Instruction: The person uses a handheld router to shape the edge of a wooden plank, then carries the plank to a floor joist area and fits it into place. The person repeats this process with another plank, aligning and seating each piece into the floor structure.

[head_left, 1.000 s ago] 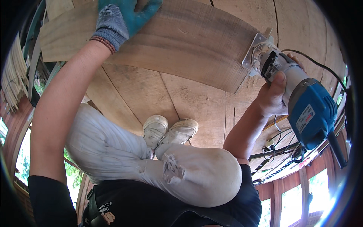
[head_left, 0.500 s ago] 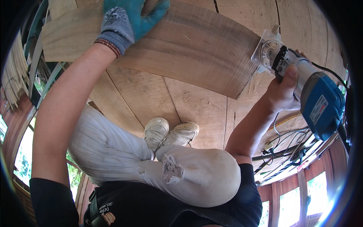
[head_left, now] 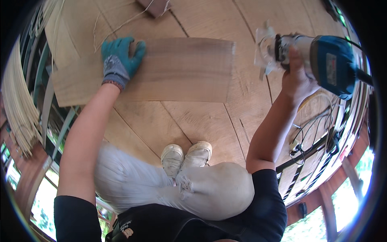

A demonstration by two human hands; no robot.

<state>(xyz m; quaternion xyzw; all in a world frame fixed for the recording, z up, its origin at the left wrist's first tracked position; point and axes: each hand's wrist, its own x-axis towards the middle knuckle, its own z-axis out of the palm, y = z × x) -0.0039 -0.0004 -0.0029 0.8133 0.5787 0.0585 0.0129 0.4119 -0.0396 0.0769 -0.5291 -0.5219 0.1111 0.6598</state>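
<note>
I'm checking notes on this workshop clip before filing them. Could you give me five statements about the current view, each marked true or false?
1. The left hand wears a teal and grey glove. True.
2. The right hand wears a matching glove. False: it is bare.
3. The clear base plate of the blue and grey power tool is apart from the right end of the wooden board in the picture. True.
4. The left hand is on the power tool. False: it is at the board, and the right hand holds the tool.
5. The person's shoes are pale. True.
</note>
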